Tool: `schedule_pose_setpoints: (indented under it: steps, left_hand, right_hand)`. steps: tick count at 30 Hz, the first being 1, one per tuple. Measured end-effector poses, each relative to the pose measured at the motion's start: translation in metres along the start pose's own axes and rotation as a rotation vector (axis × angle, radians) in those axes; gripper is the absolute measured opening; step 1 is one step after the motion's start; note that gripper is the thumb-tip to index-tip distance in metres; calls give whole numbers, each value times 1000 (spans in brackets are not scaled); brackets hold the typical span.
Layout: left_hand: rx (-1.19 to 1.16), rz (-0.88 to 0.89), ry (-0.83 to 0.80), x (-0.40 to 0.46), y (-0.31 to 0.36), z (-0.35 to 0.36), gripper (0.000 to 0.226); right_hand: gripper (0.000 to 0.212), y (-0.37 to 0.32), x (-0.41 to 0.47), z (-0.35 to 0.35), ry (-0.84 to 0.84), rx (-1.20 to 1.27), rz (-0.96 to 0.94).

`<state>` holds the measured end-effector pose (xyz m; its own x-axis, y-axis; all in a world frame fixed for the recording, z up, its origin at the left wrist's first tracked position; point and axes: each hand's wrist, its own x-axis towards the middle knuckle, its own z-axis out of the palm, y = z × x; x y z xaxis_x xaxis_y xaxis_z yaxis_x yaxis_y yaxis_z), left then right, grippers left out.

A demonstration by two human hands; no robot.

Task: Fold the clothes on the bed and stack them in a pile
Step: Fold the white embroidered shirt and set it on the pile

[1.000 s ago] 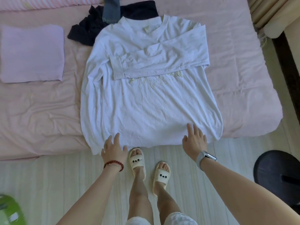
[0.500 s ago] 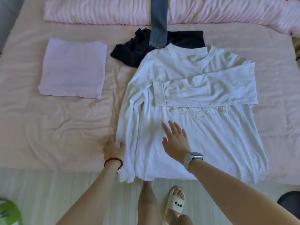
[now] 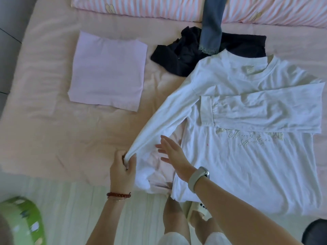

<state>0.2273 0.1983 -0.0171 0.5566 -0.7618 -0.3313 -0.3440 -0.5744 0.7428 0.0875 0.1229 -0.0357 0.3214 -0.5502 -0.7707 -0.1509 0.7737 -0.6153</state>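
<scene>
Bed (image 3: 44,135) covered by a pink sheet; striped pink-white pillows (image 3: 141,7) along the far edge. Pale plank floor (image 3: 79,206) (bright, even light). Green object (image 3: 26,221) lower left.

White long-sleeve shirt (image 3: 247,165) is spread front-up on the pink bed (image 3: 44,129), one sleeve folded across the chest, the other pulled out taut. A folded lilac piece (image 3: 108,71) lies flat nearby. Crumpled black garment (image 3: 184,55) with a blue-grey one (image 3: 211,27) draped over it.
</scene>
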Motion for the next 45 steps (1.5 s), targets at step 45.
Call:
schedule_pose_setpoints:
  steps: [45]
  left_hand:
    - [260,1025,-479,103,199,162,30]
  right_hand:
    - [9,-65,-81,-308,789,-522,-66]
